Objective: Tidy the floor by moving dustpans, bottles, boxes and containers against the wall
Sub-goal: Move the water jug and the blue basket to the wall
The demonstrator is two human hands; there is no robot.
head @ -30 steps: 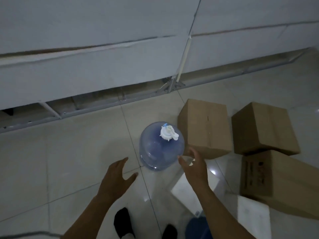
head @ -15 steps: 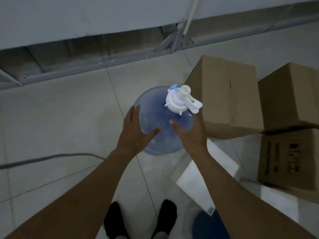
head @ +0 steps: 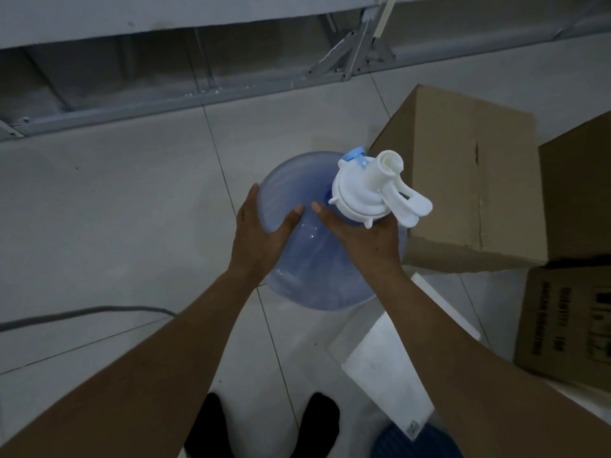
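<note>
A large translucent blue water bottle (head: 307, 279) with a white pump cap (head: 367, 190) stands on the tiled floor in front of me, its neck leaning to the right. My left hand (head: 261, 236) grips its left shoulder, fingers over the side and thumb on top. My right hand (head: 360, 239) holds the shoulder just below the cap; its fingers are hidden behind the neck. Three brown cardboard boxes lie to the right: one (head: 469, 180) beside the bottle, another (head: 578, 193) at the frame edge, and a printed one (head: 568, 325) nearer me.
The wall's grey metal base rail (head: 165, 100) runs across the top, with open tiled floor between it and the bottle. A white flat box (head: 390, 368) lies by my right foot, above a blue object (head: 406, 444). A grey cable (head: 82, 314) crosses the floor at left.
My hands, open in the air a second ago, came down onto the bottle and took hold. The bottle has since come closer in view, and my right hand sits higher under the cap.
</note>
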